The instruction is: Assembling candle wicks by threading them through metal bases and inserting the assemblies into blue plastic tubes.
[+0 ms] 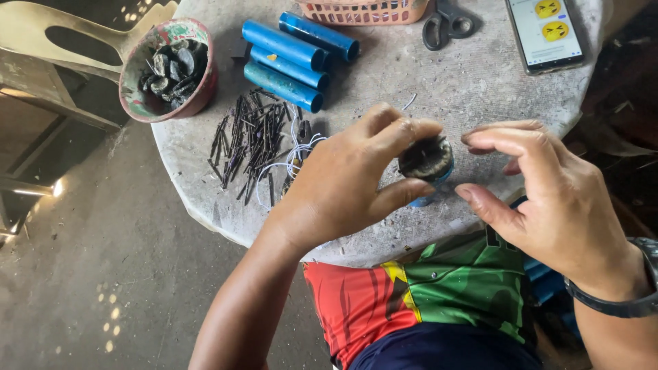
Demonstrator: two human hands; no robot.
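Over the front edge of a round, rough grey table (480, 82), the person's two hands meet around one small piece. The table is the largest thing in view, its top dusty and mottled. At its far left edge stands a worn red bowl (140, 103) with a greenish, flaking inside, filled with dark, shell-like pieces. Beside the bowl, toward the middle, lie four blue tubes (284, 44), side by side and slanted, with open ends. A pink plastic basket (363, 12) shows at the top edge, a pair of dark scissors (445, 24) just right of it, and a phone (545, 31) with a lit screen further right. Below the tubes lies a loose heap of thin dark sticks (250, 137), with a tangle of white wire (291, 154) beside it. The left hand (343, 181) is closed around a short blue cap (426, 168), thumb below and fingers (394, 130) curled over its top; the piece is small and round, its upturned face packed with dark, bristly, greyish matter, with blue showing only at the lower rim. The right hand (548, 199) hovers just beside it, its fingers spread and holding nothing, a dark watch (627, 301) on the wrist.
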